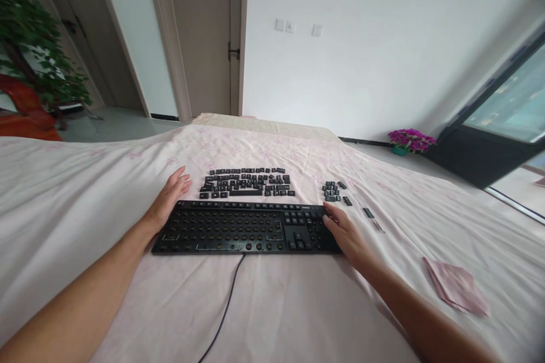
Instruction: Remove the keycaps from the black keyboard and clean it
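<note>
A black keyboard (238, 229) with most of its keycaps removed lies on a pale pink sheet (272, 306). My left hand (168, 198) rests at the keyboard's left end, fingers stretched out and together, holding nothing. My right hand (347, 232) lies flat against the keyboard's right end, over the number-pad corner. Beyond the keyboard, several loose black keycaps (247, 182) are laid out in rows. A smaller group of keycaps (334, 191) sits to the right of them. The keyboard's cable (225, 306) runs toward me.
A folded pink cloth (455, 286) lies on the sheet at the right. A small dark tool (368, 213) lies near the right keycap group. A potted plant (34, 51) stands far left, purple flowers (411, 140) on the floor far right, a door (204, 34) behind.
</note>
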`<state>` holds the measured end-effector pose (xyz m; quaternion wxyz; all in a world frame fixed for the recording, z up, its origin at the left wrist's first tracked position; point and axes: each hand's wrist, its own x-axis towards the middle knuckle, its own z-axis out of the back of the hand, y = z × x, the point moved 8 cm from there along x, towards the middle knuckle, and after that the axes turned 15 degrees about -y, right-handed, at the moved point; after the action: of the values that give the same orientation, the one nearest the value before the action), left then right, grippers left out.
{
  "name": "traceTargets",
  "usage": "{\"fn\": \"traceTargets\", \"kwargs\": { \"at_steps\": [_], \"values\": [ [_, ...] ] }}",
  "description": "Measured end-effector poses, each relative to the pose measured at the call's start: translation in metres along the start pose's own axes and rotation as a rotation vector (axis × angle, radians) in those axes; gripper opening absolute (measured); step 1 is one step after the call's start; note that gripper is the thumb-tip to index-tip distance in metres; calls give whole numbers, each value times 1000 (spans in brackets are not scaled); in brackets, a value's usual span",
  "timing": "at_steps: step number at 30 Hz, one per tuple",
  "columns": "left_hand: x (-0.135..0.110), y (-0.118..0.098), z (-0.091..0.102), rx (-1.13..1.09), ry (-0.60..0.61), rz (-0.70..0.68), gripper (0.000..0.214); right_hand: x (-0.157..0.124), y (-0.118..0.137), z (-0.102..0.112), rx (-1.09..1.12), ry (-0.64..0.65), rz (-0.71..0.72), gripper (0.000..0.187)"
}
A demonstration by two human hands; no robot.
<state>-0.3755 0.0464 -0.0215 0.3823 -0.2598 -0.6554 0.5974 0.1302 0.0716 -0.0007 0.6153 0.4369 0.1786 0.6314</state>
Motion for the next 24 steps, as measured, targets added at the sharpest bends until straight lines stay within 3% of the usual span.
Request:
{"fn": "traceTargets", "kwargs": {
  "at_steps": [5,19,24],
  "values": [
    [-8,-4,-10,9,129,-2,74,2,2,-6,-11,-20,59,49],
    [8,1,-14,51,120,-13,78,14,-4,-20,-19,-60,90,52],
    [11,3,-12,-84,111,72,81,21,-8,-15,27,-40,146,49]
  ]
}}
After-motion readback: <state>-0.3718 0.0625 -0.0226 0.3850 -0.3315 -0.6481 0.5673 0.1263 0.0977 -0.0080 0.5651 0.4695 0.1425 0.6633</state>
